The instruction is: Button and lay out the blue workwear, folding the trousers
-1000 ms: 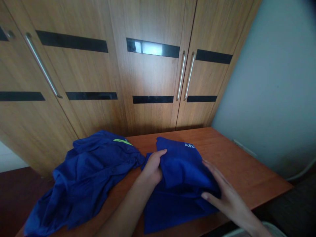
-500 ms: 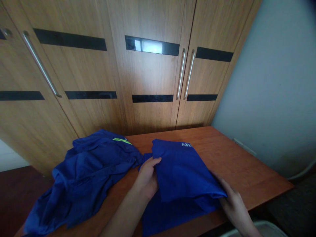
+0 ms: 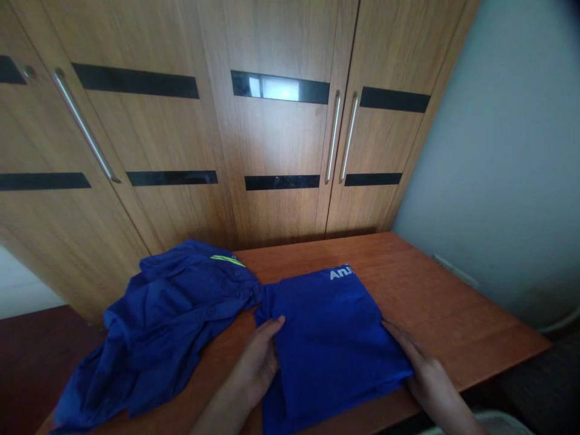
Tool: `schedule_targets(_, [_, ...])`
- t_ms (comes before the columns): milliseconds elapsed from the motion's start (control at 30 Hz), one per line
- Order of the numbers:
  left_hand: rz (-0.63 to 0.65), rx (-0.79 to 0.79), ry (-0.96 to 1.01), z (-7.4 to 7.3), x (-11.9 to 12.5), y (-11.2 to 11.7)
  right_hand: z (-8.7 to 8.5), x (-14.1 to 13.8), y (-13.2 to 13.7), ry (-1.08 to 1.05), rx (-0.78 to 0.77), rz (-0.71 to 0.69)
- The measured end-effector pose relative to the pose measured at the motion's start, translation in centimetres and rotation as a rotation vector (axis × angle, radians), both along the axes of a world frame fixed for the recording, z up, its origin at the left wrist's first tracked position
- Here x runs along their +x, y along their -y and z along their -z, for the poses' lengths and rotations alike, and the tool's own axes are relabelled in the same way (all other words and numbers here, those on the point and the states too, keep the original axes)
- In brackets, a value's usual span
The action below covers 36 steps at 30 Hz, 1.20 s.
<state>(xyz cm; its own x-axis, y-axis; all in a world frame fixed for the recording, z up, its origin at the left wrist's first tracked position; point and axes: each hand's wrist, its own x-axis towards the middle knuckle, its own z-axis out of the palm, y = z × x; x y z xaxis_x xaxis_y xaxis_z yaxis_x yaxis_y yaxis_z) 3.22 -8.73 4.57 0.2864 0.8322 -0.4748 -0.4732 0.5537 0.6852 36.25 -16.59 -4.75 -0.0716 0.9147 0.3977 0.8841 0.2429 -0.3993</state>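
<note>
A folded blue garment with white lettering near its far edge lies on the wooden table. My left hand grips its left side, the thumb on top and the other fingers partly hidden by the cloth. At the right edge, my right hand holds the garment with its fingers along the side; its thumb is hidden. To the left, a second blue garment, with buttons and a yellow-green stripe, lies crumpled and loose on the table, close to the folded one.
The reddish-brown table reaches to a wooden wardrobe with metal handles at the back. A pale wall stands on the right. Below the table's front right edge shows part of a pale-rimmed object.
The garment's upper layer has come down flat onto the layer beneath, and its lettering shows more fully. My left hand has moved down and slightly left; my right hand stays at the right edge.
</note>
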Motion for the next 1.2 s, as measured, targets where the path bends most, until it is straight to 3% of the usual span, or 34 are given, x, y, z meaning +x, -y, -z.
schedule_targets(267, [-0.072,0.104,-0.086,-0.2,0.3,-0.2,-0.9,-1.5,-0.2,0.278,-0.008,-0.046])
schedule_targets(467, [0.024,0.218,-0.164,-0.4,-1.5,0.4,-1.1,-1.6,-0.8,0.387,-0.01,-0.113])
schedule_targets(600, [0.054,0.212,-0.165,0.1,-2.1,0.3,-2.4,-1.5,-0.7,0.435,-0.011,-0.16])
schedule_targets(767, [0.032,0.187,-0.139,0.1,-2.4,0.3,-4.8,-1.3,-0.2,0.514,0.031,-0.308])
schedule_targets(900, [0.066,0.242,-0.209,0.2,-2.8,0.7,-4.9,-1.5,-0.3,0.496,0.073,-0.421])
schedule_targets(1000, [0.086,0.3,-0.313,0.7,-3.1,0.7,-5.1,-1.8,-0.2,0.414,-0.032,-0.439])
schedule_targets(1100, [0.099,0.365,-0.416,0.8,-3.9,0.3,-6.5,-1.9,0.7,0.291,-0.214,-0.448])
schedule_targets(1200, [0.057,0.488,-0.775,-0.2,-5.1,-0.1,-8.7,-1.5,1.4,0.154,-0.327,-0.431])
